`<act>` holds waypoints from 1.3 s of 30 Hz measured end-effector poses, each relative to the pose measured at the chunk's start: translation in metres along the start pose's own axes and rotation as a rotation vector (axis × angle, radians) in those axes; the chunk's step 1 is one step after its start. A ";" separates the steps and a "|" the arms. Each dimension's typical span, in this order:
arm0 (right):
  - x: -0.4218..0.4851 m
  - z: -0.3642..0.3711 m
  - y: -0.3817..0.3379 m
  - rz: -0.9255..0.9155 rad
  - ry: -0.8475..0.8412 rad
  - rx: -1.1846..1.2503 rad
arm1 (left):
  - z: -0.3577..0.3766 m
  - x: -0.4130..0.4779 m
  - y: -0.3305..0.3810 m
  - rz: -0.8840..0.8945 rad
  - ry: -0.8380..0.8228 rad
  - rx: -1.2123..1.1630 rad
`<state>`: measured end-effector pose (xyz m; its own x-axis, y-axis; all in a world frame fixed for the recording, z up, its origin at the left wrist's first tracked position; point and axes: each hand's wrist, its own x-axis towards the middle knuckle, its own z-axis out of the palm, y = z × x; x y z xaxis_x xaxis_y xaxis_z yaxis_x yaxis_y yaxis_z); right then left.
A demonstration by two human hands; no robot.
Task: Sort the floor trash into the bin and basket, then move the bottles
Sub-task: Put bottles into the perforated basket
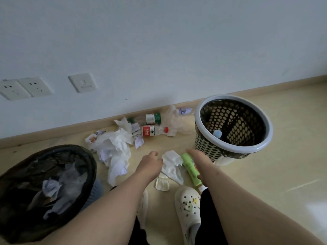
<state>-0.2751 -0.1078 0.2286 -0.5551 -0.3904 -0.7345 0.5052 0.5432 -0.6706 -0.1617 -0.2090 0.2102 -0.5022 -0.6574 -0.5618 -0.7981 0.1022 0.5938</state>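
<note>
Black-lined bin sits at your 9 o'clock with paper already in it; perforated basket at 2 holds one bottle. Loose paper pile and two labelled bottles lie at 12, by the skirting. Your left hand touches the crumpled tissue, fingers curled, grip unclear. Your right hand covers the green bottle; can't tell finger state.

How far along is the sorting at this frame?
Early. Crumpled paper lies in the black bin and one bottle in the basket. The left hand reaches a tissue; the right hand is on the green bottle. Two bottles and paper remain.
</note>
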 end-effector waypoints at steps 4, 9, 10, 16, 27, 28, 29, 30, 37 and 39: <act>0.053 0.008 0.007 -0.034 -0.013 -0.150 | 0.020 0.038 -0.001 -0.037 -0.018 0.051; 0.102 0.011 0.018 0.006 0.023 -0.311 | 0.062 0.082 0.001 -0.181 -0.068 -0.134; 0.112 0.010 0.022 0.017 0.031 -0.353 | 0.071 0.094 0.003 -0.222 -0.082 -0.154; 0.162 0.004 0.051 0.121 0.112 -0.474 | 0.097 0.150 0.001 -0.271 -0.124 -0.125; 0.205 0.001 0.091 0.267 0.152 -0.698 | 0.118 0.189 -0.036 -0.294 -0.157 -0.022; 0.206 0.002 0.095 0.285 0.153 -0.713 | 0.118 0.191 -0.039 -0.307 -0.156 -0.023; 0.208 0.003 0.098 0.303 0.153 -0.728 | 0.118 0.192 -0.041 -0.317 -0.156 -0.024; 0.210 0.004 0.100 0.314 0.152 -0.748 | 0.118 0.192 -0.041 -0.321 -0.155 -0.030; 0.218 0.013 0.110 0.327 0.103 -0.844 | 0.116 0.200 -0.054 -0.348 -0.140 -0.061; 0.219 0.017 0.114 0.302 0.094 -0.913 | 0.116 0.200 -0.062 -0.357 -0.138 -0.068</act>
<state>-0.3279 -0.1444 -0.0108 -0.5565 -0.1003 -0.8248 -0.0509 0.9949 -0.0867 -0.2515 -0.2597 -0.0057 -0.2407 -0.5357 -0.8094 -0.9093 -0.1672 0.3811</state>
